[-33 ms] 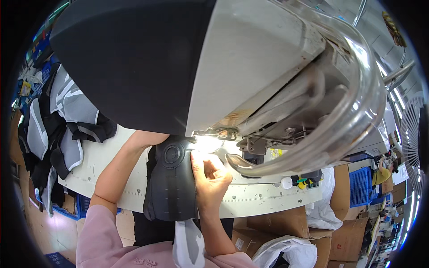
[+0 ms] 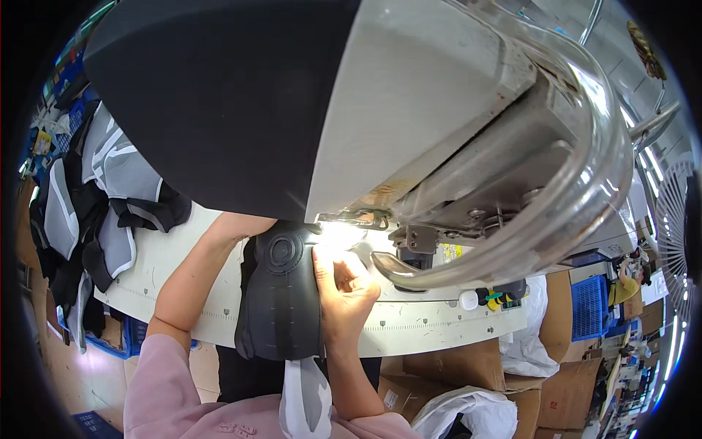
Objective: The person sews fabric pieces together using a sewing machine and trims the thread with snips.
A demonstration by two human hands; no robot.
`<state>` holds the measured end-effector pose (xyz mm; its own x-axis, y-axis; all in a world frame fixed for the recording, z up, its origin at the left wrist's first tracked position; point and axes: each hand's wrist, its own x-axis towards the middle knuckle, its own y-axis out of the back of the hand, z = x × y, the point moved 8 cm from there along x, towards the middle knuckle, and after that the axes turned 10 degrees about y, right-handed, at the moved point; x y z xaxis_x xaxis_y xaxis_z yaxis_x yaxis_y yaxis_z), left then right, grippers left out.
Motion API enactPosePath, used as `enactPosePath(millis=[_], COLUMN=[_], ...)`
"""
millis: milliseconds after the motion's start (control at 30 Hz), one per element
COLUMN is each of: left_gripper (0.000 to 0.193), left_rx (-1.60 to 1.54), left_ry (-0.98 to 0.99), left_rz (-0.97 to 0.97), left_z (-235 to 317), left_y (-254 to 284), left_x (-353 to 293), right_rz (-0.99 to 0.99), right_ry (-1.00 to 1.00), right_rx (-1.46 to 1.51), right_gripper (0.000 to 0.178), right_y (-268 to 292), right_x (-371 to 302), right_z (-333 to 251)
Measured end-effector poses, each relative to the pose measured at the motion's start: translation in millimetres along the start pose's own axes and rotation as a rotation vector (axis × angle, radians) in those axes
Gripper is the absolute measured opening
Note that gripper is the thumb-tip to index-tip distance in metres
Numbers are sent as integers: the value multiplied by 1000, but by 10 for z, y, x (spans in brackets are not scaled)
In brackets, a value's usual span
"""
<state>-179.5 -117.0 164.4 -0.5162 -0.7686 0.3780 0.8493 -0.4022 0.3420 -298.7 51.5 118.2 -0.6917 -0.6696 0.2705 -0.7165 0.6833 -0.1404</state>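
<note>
A black moulded piece with a ringed round mark lies on the white sewing table, its upper edge by the bright light under the sewing machine head. My right hand has its fingers drawn together in a pinch at the piece's right edge, close to the needle area. Along the far left side is my left hand; only its wrist and back show, and the machine head hides its fingers. From the piece's near end a grey and white fabric part hangs down over my front.
Black and grey cut pieces are heaped at the table's left. A curved metal bar arches on the right. Small bottles stand near the table's right end. Cardboard boxes and white plastic bags sit below right, with a blue crate beyond.
The fabric part hanging at the near end has shifted slightly left. Parts inside the machine's open side look different. Both hands stay almost in place.
</note>
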Motion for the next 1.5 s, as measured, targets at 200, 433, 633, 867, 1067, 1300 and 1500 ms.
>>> enactPosePath(millis=[200, 433, 633, 867, 1067, 1300, 1500], left_gripper=[18, 18, 18, 17, 23, 31, 27], left_rx=[18, 35, 60, 74, 19, 745, 727], left_ry=[-16, -42, -66, -90, -54, -31, 264], left_rz=[24, 73, 89, 118, 220, 160, 227], left_z=[-39, -104, -105, -110, -10, -38, -668], left_y=[10, -26, -24, 7, 75, 437, 784], left_x=[17, 54, 53, 18, -127, -1049, -1870], right_rz=[11, -31, -121, -381, -552, -796, -927], right_ry=[169, 284, 259, 32, 87, 654, 982], right_rx=[-178, -323, -399, -351, -339, -715, -944], right_gripper=[10, 12, 12, 44, 37, 24, 14], right_y=[14, 31, 64, 170, 133, -48, -402], right_x=[50, 70, 146, 148, 242, -187, -1086], right_z=[-122, -220, -211, -153, -429, -748, 83])
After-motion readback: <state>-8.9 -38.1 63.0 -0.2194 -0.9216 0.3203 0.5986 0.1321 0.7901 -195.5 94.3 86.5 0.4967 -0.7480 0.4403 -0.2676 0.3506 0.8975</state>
